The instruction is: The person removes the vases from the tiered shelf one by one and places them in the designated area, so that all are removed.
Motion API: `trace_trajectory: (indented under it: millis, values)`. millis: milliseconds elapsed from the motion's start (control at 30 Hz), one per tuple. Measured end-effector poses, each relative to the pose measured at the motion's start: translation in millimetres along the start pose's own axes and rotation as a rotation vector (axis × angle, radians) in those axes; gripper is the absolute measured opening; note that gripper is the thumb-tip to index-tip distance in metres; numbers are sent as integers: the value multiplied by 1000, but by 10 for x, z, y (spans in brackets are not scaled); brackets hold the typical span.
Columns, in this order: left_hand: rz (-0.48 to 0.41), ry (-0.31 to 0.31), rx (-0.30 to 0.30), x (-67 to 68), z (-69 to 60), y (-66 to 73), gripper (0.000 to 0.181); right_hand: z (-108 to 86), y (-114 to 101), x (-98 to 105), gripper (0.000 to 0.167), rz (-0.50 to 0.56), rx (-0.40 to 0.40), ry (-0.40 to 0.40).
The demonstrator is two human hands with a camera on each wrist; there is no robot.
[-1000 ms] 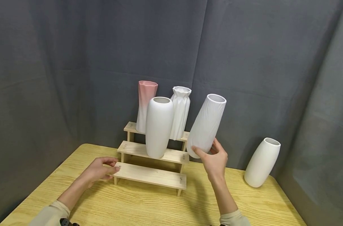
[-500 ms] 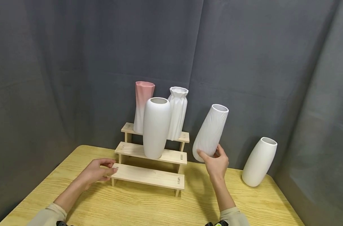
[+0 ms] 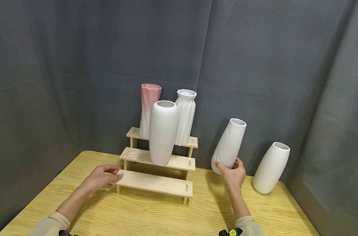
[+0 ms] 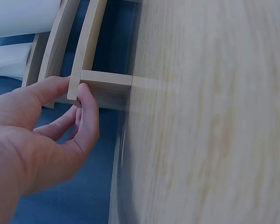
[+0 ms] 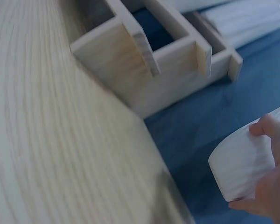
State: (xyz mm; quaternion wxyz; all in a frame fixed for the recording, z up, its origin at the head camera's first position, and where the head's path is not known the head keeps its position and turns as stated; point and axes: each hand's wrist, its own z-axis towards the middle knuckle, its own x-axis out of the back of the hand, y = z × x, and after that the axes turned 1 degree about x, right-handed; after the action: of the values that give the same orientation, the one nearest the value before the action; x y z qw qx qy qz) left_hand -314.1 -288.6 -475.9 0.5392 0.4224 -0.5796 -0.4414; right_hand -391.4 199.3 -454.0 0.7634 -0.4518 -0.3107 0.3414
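Note:
My right hand [image 3: 233, 173] grips a white ribbed vase [image 3: 229, 146] near its base; the vase leans a little to the right, right of the stand. In the right wrist view the thumb and fingers wrap the lower end of that vase [image 5: 245, 161]. With thumb and fingers, my left hand [image 3: 100, 178] pinches the left end of the lowest step of a three-step wooden stand [image 3: 155, 183]. The left wrist view has the thumb against the step's end [image 4: 79, 86]. A smooth white vase [image 3: 163, 132] stands on the middle step.
On the top step are a pink-and-white vase [image 3: 149, 108] and a white pleated vase [image 3: 185, 121]. Another smooth white vase [image 3: 271, 167] stands at the table's back right. Grey curtains [image 3: 108, 65] hang behind and beside the wooden table [image 3: 137, 219].
My right hand has carried the ribbed vase to the right and down, away from the stand. The left hand keeps its hold on the lowest step.

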Motion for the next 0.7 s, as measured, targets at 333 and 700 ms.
trace_trajectory:
  millis: [333,700]
  values:
    - [-20,4,6,15,-15,-3,61,83,309,109,88,-50,-85,59]
    - [-9,2,9,-3,1,4,61,122,490,202,88,-77,-115,170]
